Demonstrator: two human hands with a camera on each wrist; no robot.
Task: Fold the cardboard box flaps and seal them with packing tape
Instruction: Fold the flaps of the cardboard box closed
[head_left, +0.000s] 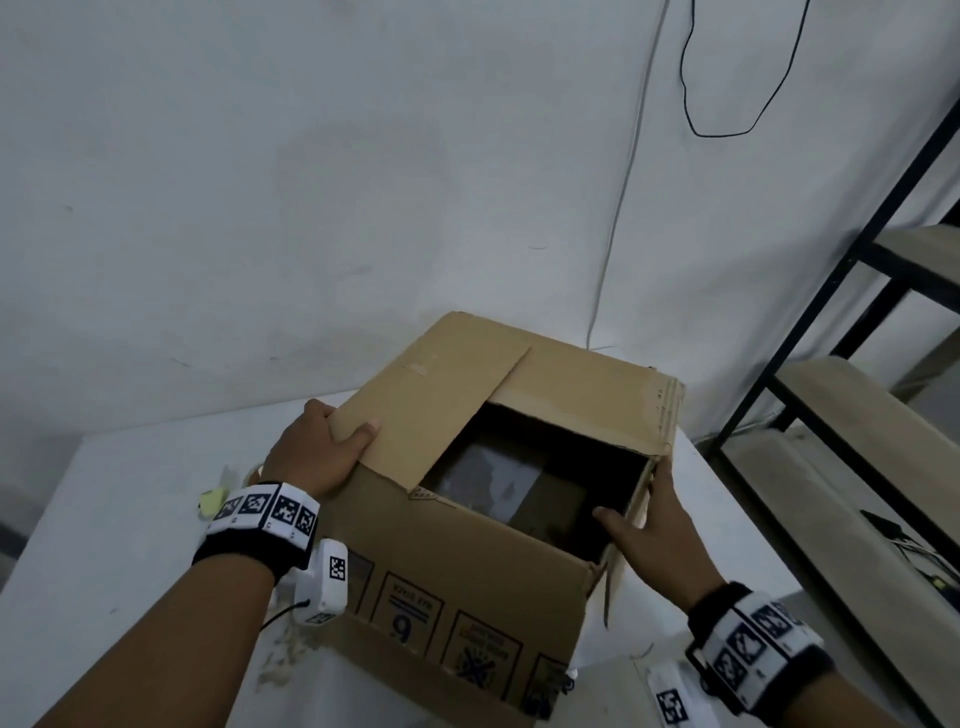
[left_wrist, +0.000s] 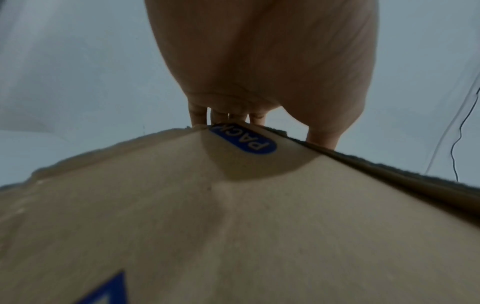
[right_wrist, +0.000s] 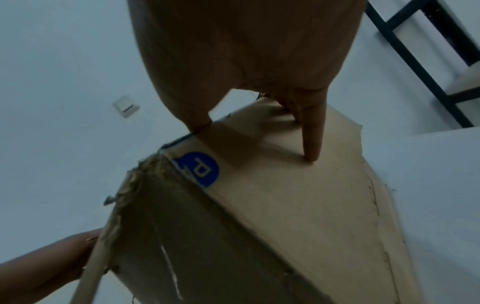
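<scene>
A brown cardboard box (head_left: 467, 582) stands on a white table (head_left: 104, 545), its top partly open and dark inside. The left flap (head_left: 431, 405) lies folded over the opening, and the far flap (head_left: 587, 395) is down beneath it. My left hand (head_left: 332, 441) grips the left flap's near corner, thumb on top; the left wrist view shows its fingers (left_wrist: 223, 117) curled over the cardboard edge by a blue label (left_wrist: 246, 142). My right hand (head_left: 644, 514) pinches the upright right flap (head_left: 641, 493), thumb inside. A finger (right_wrist: 311, 144) lies along the flap's outer face (right_wrist: 298, 195).
A black metal shelf with wooden boards (head_left: 857, 415) stands close on the right. The white wall (head_left: 311, 208) rises right behind the box, with cables (head_left: 618, 208) hanging down it. Small pale and yellowish items (head_left: 215, 501) lie on the table behind my left wrist.
</scene>
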